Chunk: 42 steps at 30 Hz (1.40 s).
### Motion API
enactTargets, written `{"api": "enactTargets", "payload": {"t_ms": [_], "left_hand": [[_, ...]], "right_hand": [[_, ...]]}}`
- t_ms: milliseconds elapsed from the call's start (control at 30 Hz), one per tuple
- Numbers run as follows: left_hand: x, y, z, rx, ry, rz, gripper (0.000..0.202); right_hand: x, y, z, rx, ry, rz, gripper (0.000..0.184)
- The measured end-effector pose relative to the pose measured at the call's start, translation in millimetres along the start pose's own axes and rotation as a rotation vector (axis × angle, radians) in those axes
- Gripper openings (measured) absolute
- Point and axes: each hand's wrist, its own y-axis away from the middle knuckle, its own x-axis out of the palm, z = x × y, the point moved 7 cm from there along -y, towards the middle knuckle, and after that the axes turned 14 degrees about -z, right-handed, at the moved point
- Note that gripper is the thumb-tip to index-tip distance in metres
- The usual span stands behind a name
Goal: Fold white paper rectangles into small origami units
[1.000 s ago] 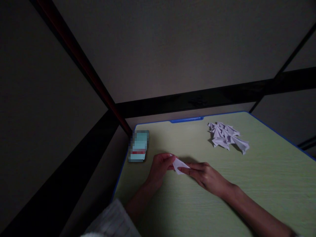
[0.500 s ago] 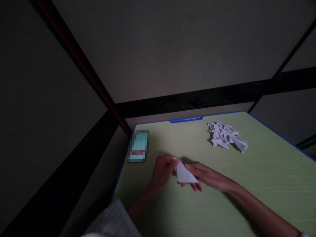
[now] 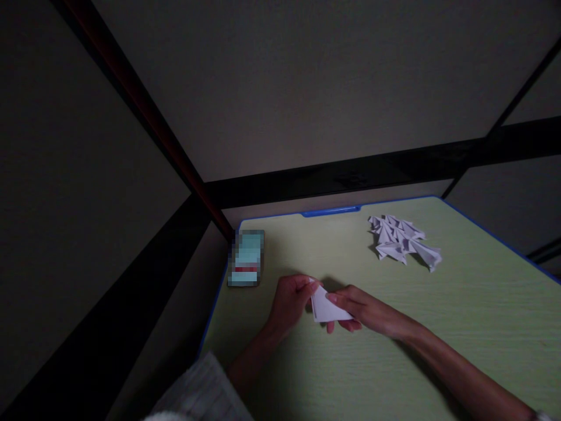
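Observation:
A white sheet of paper folded into a triangle [image 3: 326, 310] is held between my two hands, just above the table. My left hand [image 3: 293, 298] pinches its upper left corner between thumb and fingers. From the other side, my right hand [image 3: 356, 307] grips the slanted edge, thumb on top and fingers underneath. Some of the right fingertips show below the paper's lower edge. Several folded white paper pieces [image 3: 398, 241] lie in a heap farther back on the right.
The pale green table [image 3: 464, 304] has a blue rim and a blue trough [image 3: 332, 211] at its far edge. A phone [image 3: 248, 257] with a blurred screen lies at the left. Behind stands a grey wall [image 3: 307, 88] with dark bands.
My right thumb has slid slightly left over the paper, and the right fingers beneath have curled closer to it. The left hand keeps its pinch.

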Motion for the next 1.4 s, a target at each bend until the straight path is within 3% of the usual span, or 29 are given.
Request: {"api": "enactTargets", "payload": {"t_ms": [333,467,533,633,767,900,1067,1400], "left_hand": [[-3.4,-1,2,-0.047,0.133,-0.104,0.02],[-11.4,-1,-1,-0.036,0.171,-0.203,0.022],[-10.4,-1,-3,-0.052,0.143,-0.16,0.023],[2.5,4,-2,-0.091,0.05,0.073,0.027],[27.4,24,17,-0.231,-0.071,0.468,0.051],[28.9,23,22,-0.212,-0.102,0.399,0.054],[31.9,22,20,-0.233,-0.04,0.434,0.056],[29.1,20,29,-0.25,-0.112,0.337,0.05]], "right_hand": [[-6,-8,0,-0.063,0.058,-0.175,0.04],[-32,-8,5,-0.053,0.071,-0.456,0.034],[-44,-5,9,-0.035,0.034,-0.563,0.032],[-39,-2,10,-0.005,0.029,-0.452,0.027],[-18,1,8,-0.008,0.028,-0.256,0.022],[-20,-1,10,-0.019,-0.062,-0.331,0.026],[-27,-3,20,-0.058,-0.178,-0.323,0.032],[-33,-3,16,-0.078,-0.109,-0.421,0.03]]}}
